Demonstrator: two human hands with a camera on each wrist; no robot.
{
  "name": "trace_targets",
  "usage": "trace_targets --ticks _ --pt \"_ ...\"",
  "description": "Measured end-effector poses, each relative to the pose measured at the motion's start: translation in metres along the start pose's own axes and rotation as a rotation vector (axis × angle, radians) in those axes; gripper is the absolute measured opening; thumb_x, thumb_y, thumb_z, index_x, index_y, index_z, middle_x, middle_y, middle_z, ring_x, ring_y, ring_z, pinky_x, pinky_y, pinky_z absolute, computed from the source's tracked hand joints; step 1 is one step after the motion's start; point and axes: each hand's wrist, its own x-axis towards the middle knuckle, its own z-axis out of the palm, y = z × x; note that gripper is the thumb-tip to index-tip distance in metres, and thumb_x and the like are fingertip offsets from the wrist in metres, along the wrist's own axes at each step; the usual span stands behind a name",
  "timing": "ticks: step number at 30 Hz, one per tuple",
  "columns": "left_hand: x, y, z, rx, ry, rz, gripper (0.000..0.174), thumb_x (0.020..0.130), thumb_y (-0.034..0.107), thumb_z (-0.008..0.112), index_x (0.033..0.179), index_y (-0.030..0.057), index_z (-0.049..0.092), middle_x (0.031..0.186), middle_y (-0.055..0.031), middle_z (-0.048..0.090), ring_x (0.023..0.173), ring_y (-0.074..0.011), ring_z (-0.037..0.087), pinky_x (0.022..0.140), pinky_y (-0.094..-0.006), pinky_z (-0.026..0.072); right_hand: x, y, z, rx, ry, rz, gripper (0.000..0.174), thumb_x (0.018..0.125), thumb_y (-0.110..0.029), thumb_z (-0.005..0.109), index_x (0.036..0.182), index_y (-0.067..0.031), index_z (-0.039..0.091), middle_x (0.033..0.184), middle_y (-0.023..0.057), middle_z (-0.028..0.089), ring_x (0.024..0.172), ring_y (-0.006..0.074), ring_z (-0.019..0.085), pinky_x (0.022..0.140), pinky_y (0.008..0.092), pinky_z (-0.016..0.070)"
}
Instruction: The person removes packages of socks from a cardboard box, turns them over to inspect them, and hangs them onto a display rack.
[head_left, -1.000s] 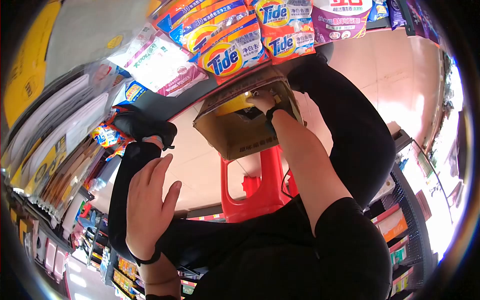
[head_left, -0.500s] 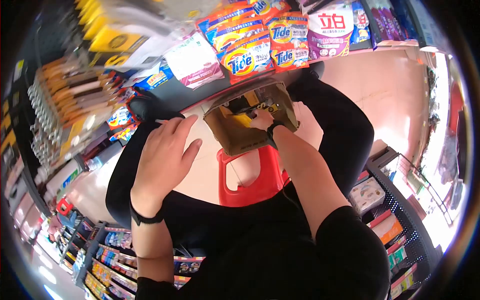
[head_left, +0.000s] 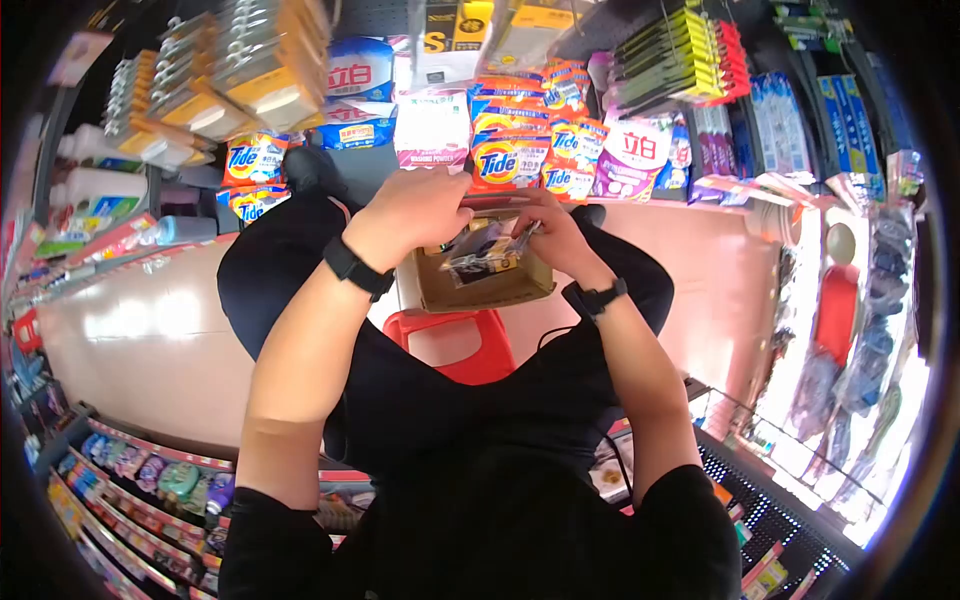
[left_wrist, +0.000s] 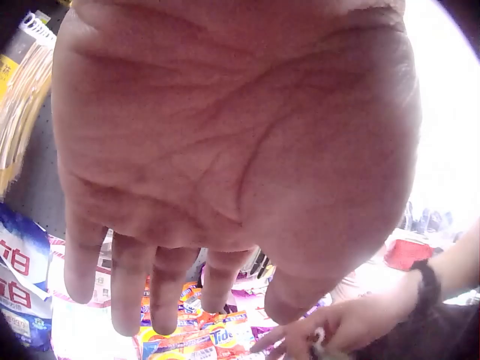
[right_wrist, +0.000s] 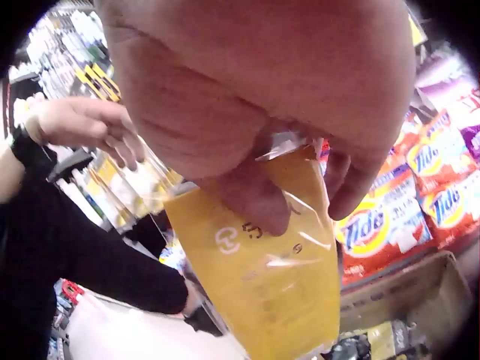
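Observation:
My right hand (head_left: 555,235) pinches a flat yellow package in clear plastic (right_wrist: 281,307) by its top edge, thumb lying across its face. In the head view that package hangs over the open cardboard box (head_left: 500,298). The box holds more wrapped things, black and yellow ones (right_wrist: 382,341) among them. My left hand (head_left: 410,212) is over the box's left side and holds nothing. Its palm and loosely extended fingers fill much of the left wrist view.
A red plastic stool (head_left: 470,355) stands beneath the box, between the person's legs. Beyond it, a shelf carries orange Tide bags (head_left: 505,160) and a white washing powder bag (head_left: 432,125). Packets hang on hooks above, including yellow-and-black ones (head_left: 680,60). Stocked shelves (head_left: 150,480) are behind.
My right hand has come up from inside the box with the package. My left hand has moved right and forward to the box. The head view has shifted, showing more of the shelf.

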Motion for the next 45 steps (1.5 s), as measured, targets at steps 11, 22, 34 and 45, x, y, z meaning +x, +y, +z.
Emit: trace_targets --ticks 11,22,34,45 --pt "-0.004 0.006 -0.008 -0.671 -0.285 0.243 0.071 0.086 0.05 0.078 0.135 0.0012 0.059 0.119 -0.0168 0.069 0.107 -0.0225 0.067 0.09 -0.0322 0.0521 -0.023 -0.14 -0.064 0.484 -0.116 -0.131 0.032 0.065 0.024 0.05 0.075 -0.0054 0.059 0.153 0.0158 0.045 0.138 0.0336 0.049 0.109 0.0421 0.0437" --pt "-0.017 0.003 -0.029 -0.81 -0.202 0.261 0.04 0.085 0.025 0.083 0.113 -0.0009 0.072 0.099 -0.0061 0.075 0.087 -0.0104 0.066 0.081 -0.0267 0.0508 -0.021 -0.148 -0.045 0.692 0.237 0.09 0.046 0.107 -0.022 0.047 0.15 -0.0076 0.041 0.146 0.0147 0.055 0.126 0.022 0.058 0.105 0.0383 0.0473" --pt "-0.016 0.008 -0.046 -1.267 0.231 -0.068 0.027 0.095 0.025 0.073 0.111 0.0033 0.07 0.096 0.001 0.069 0.087 -0.0055 0.06 0.076 -0.0227 0.0487 -0.038 -0.128 0.026 0.498 0.157 0.227 0.018 0.097 -0.015 0.071 0.107 -0.0059 0.06 0.086 -0.007 0.054 0.078 0.0036 0.048 0.069 0.022 0.0384" --pt "-0.008 -0.004 -0.038 -1.498 0.44 0.104 0.011 0.093 0.018 0.074 0.095 0.007 0.073 0.085 0.003 0.066 0.078 -0.0039 0.058 0.067 -0.021 0.0432 -0.043 -0.123 0.03 0.682 0.008 0.305 0.036 0.093 -0.005 0.071 0.127 -0.0008 0.058 0.117 0.0034 0.069 0.106 0.0109 0.063 0.095 0.0271 0.0486"
